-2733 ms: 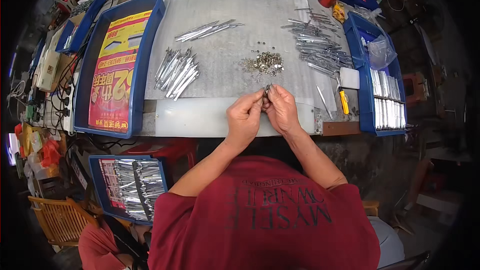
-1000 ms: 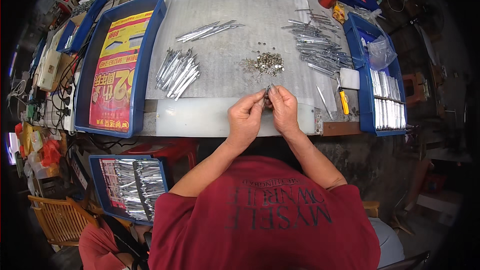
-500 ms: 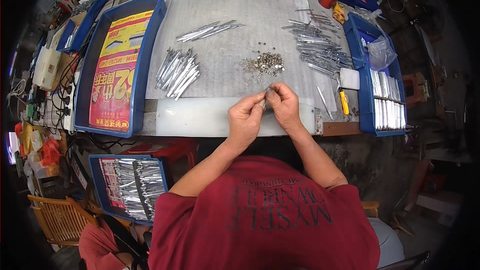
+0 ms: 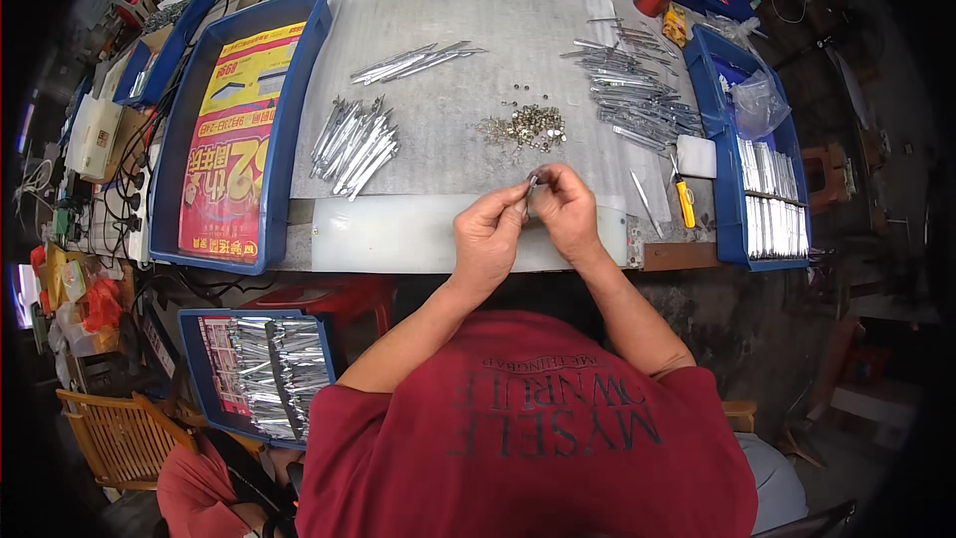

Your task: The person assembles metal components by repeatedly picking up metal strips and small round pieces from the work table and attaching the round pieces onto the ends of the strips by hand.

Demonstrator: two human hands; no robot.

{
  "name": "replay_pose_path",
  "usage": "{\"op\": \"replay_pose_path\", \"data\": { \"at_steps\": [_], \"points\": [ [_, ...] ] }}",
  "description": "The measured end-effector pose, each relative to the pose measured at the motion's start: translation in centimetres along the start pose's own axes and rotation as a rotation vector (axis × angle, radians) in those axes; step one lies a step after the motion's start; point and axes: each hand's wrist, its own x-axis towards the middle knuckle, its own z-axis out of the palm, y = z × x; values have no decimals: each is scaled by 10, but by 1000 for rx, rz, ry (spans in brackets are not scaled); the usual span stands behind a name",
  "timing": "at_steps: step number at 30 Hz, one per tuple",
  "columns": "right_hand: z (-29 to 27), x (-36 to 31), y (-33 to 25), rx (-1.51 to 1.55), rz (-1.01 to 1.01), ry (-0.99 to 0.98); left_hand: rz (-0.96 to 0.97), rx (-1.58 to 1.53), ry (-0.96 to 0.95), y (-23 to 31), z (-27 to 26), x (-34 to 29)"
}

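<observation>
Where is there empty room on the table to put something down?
Bare mat lies between the fanned metal strips and the small silver parts pile, and the white front strip left of the left hand is free. The right side is crowded with scattered metal strips.

Shiny metal strips [image 4: 354, 144] glint on the matt grey table [image 4: 448, 30]. Glossy blue plastic tray [image 4: 289, 90], slick printed paper liner [image 4: 234, 139] inside.

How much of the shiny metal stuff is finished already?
A bundle of metal strips lies to the left, perhaps finished. The left hand and right hand pinch one small metal piece between them. A heap of tiny parts and scattered strips still wait on the bench.
</observation>
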Motion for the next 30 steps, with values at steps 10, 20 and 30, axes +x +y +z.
{"op": "replay_pose_path", "data": {
  "at_steps": [10, 20, 30],
  "points": [
    [6, -4, -3, -61, -58, 6, 10, -60, -9, 1, 1, -2],
    [2, -7, -6, -172, -133, 18, -153, -171, -2, 5, 1, -2],
    [5, -11, -10, -162, -167, 84, -4, -3, 1, 1, 8, -3]
  ]
}}
